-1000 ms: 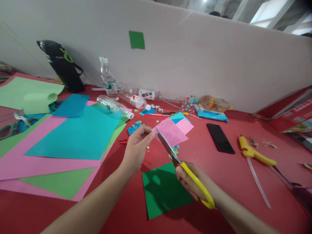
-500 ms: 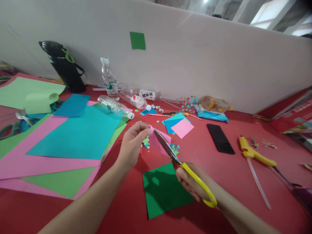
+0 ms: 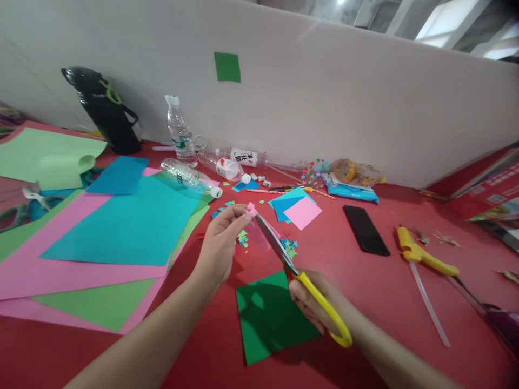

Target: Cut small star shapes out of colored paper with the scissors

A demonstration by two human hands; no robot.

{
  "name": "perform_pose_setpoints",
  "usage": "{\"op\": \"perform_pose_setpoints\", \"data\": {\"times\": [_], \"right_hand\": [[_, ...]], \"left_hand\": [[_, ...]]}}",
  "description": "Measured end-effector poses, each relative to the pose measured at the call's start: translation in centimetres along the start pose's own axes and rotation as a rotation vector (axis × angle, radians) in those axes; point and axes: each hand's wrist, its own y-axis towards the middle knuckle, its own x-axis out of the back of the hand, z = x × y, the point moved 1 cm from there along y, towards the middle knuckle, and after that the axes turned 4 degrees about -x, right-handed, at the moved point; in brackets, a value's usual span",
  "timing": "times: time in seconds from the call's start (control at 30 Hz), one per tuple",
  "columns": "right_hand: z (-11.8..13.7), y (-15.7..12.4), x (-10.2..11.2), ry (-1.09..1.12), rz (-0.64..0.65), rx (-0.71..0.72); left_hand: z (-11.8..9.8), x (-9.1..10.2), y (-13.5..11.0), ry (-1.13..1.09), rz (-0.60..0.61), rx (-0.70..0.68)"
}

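The left hand [image 3: 221,243] pinches a small pink paper piece [image 3: 252,209] between thumb and fingertips, holding it up above the red table [image 3: 381,281]. The right hand [image 3: 314,300] is closed around the yellow handles of the scissors [image 3: 300,278], and the blades run up and away from it until their tip meets the pink paper piece; whether the blades are parted there I cannot tell.

Taking the dark green square [image 3: 270,316] as the landmark: it lies flat on the table directly under the scissors' handles, just beside the right hand. Beyond its far edge sits a scatter of tiny coloured paper scraps [image 3: 288,247], below the blades. Farther behind it lie a pink square [image 3: 303,212] resting on blue sheets. To its right, well apart, lies a black phone [image 3: 366,229], and farther right a yellow glue gun [image 3: 424,256]. To its left spread large teal, pink and green sheets [image 3: 121,227].
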Motion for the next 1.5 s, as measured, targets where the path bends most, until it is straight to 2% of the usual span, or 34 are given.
{"op": "perform_pose_setpoints", "data": {"times": [0.07, 0.27, 0.47, 0.83, 1.17, 1.5], "right_hand": [[0.0, 0.0, 0.1, 0.004, 0.014, -0.001], [0.1, -0.3, 0.8, -0.021, -0.012, 0.003], [-0.7, -0.2, 1.2, -0.038, -0.012, 0.044], [0.3, -0.7, 1.3, -0.063, 0.014, 0.121], [0.3, -1.0, 1.4, -0.004, 0.057, 0.054], [0.8, -1.1, 1.6, -0.042, 0.069, 0.006]], "left_hand": [[-0.1, 0.0, 0.1, 0.040, 0.006, -0.017], [-1.1, 0.3, 0.5, 0.368, 0.107, -0.211], [-1.4, 0.7, 0.8, 0.450, 0.165, -0.250], [-1.7, 0.9, 0.8, 0.458, 0.262, -0.210], [-1.6, 1.1, 0.9, 0.401, 0.287, -0.196], [-1.5, 1.3, 1.1, 0.342, 0.315, -0.182]]}}
